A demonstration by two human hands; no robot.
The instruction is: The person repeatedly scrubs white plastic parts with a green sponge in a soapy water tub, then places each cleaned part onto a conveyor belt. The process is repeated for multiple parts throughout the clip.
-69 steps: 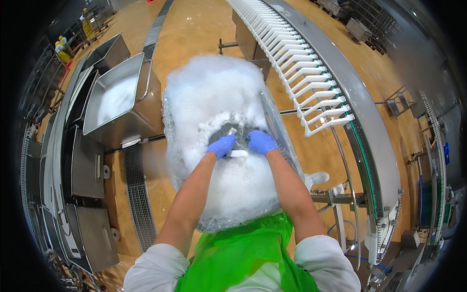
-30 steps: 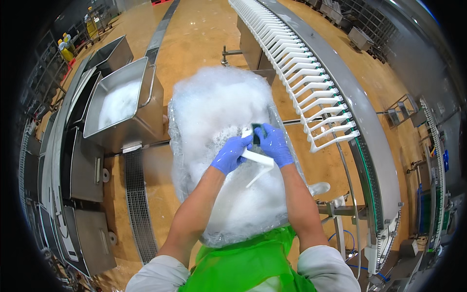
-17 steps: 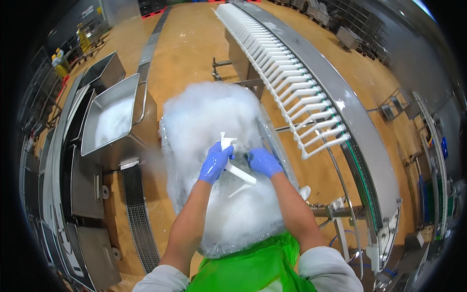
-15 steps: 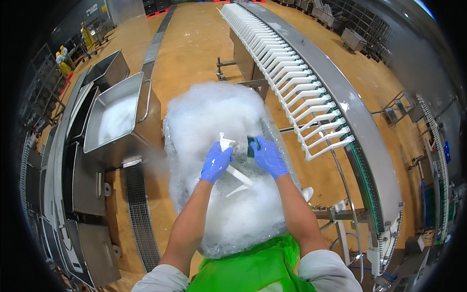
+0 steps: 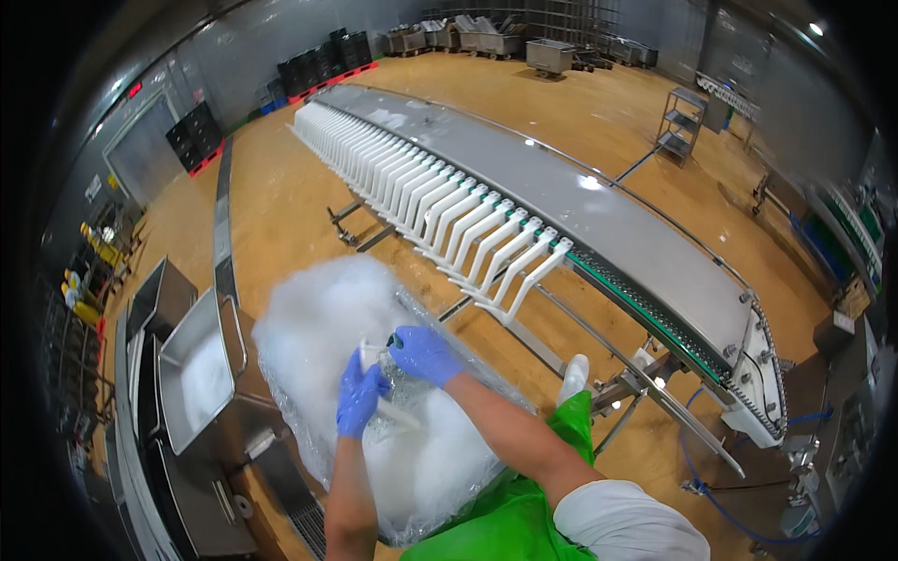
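Note:
Over a tub lined with clear plastic (image 5: 513,400) and heaped with white suds (image 5: 323,299), both my hands work in blue gloves. My left hand (image 5: 359,397) is closed round a white bent plastic arm (image 5: 402,417), whose lower end slants down into the foam and is blurred. In my right hand (image 5: 426,355) a dark green scouring pad (image 5: 395,340) is pinched, mostly hidden by the fingers. The pad is close to the upper end of the white arm; whether they touch I cannot tell.
To the right runs a long steel conveyor (image 5: 599,215) with a row of similar white arms (image 5: 449,210) hanging along its near edge. A steel bin (image 5: 201,374) holding suds stands left. A white boot (image 5: 575,374) shows beside my green apron (image 5: 514,528).
My view has swung to the right, so the conveyor fills more of it. My right hand with the scouring pad has come closer to my left hand and the white arm's top.

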